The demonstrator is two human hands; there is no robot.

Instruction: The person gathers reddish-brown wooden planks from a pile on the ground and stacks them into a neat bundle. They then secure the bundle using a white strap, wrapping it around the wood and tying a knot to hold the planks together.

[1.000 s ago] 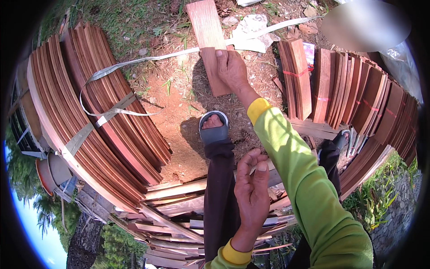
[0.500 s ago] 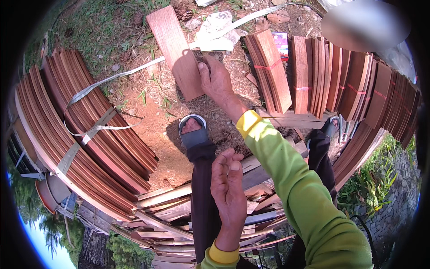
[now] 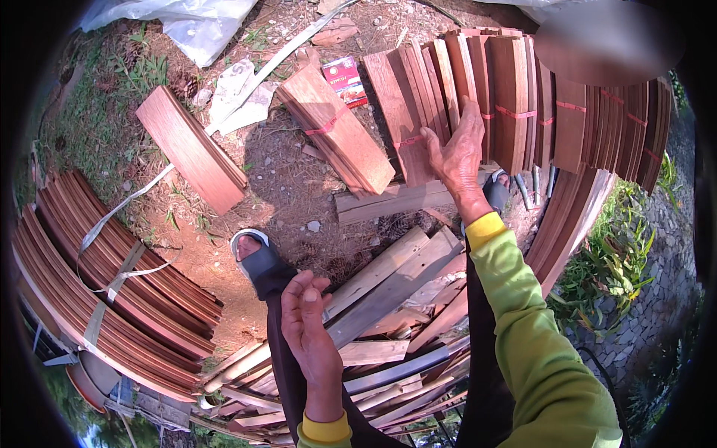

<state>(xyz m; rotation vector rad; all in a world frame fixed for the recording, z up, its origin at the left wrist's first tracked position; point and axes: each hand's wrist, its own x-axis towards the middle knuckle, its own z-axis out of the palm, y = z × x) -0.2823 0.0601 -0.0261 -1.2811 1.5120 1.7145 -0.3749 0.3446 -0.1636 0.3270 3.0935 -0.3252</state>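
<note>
My right hand (image 3: 457, 153) rests on the near ends of a row of upright reddish-brown wooden boards (image 3: 442, 78). Its thumb and fingers are apart, touching the boards without a closed grip that I can see. My left hand (image 3: 310, 328) hovers above my left leg, palm turned up and fingers loosely bent, with nothing visible in it. Left of the row lies a bundle of boards (image 3: 336, 131) tied with a red band. Farther left, a short loose stack of boards (image 3: 193, 149) sits on the ground across a pale strap (image 3: 123, 200).
A large strapped board stack (image 3: 112, 284) curves along the left. Scrap timber (image 3: 403, 276) lies between and behind my feet. Near the bundles are a small red box (image 3: 345, 82) and a torn white sack (image 3: 240, 97). Plastic sheeting (image 3: 205, 30) lies at the far left.
My right hand has left the loose board stack on the left and moved right to the row of boards. The view has swung right. My left hand stays loosely bent.
</note>
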